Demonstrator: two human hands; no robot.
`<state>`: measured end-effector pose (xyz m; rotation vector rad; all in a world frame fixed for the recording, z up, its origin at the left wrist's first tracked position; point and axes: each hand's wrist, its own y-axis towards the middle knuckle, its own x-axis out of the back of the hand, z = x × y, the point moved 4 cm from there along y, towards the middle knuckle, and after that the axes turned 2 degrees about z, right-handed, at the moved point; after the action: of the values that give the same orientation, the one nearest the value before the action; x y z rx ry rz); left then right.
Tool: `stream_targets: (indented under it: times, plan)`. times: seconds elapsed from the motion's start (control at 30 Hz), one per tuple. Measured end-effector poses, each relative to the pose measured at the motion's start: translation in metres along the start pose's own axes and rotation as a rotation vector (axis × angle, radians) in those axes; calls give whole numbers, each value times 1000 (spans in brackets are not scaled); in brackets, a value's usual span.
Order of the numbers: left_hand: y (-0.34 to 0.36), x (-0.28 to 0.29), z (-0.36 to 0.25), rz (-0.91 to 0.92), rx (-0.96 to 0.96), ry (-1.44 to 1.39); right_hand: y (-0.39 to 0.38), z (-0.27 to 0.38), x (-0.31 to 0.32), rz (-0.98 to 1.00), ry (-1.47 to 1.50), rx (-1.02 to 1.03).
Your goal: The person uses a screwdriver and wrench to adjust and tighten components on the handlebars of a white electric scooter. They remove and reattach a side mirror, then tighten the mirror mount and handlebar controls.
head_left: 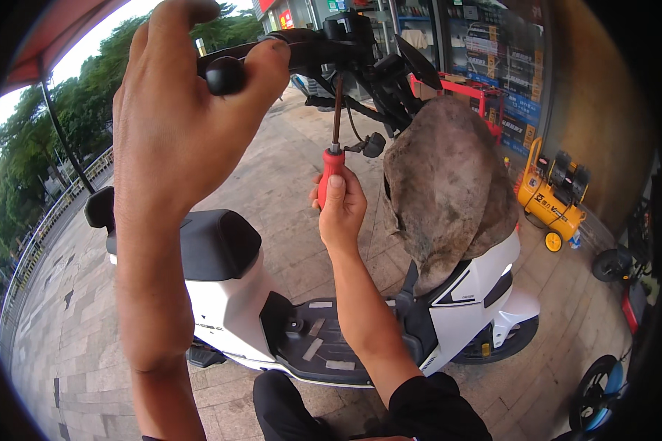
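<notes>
My right hand grips a screwdriver by its red handle, thumb along the side. The metal shaft points straight up to the underside of the black handlebar; its tip is hidden there. Raised at the upper left, my left hand is curled round the end of the handlebar, thumb on the near side. A black lever with a ball end shows between thumb and palm. Below the bar hangs a small black switch piece on a cable. A stained grey-brown cloth drapes over the scooter's front.
The white scooter stands crosswise before me, with its black seat at left and black footboard nearest my knees. A yellow air compressor stands at right by the wall. Another wheel with a blue rim is at lower right.
</notes>
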<state>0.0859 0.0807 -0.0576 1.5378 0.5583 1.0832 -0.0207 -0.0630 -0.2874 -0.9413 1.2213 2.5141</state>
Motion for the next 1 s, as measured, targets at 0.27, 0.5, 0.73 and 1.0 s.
stream_targets:
  times: [0.27,0.5,0.73,1.0]
  plan:
    - [-2,-2,-6,-83,-80,49,5,7,8,193,204,-158]
    - [-1,-1,-6,-89,-58,18,8,4,0,-63,-259,255]
    - [0,0,-9,-90,-92,62,15,6,13,215,10,-72]
    - [1,-1,-7,-74,-65,71,13,-2,10,387,368,-355]
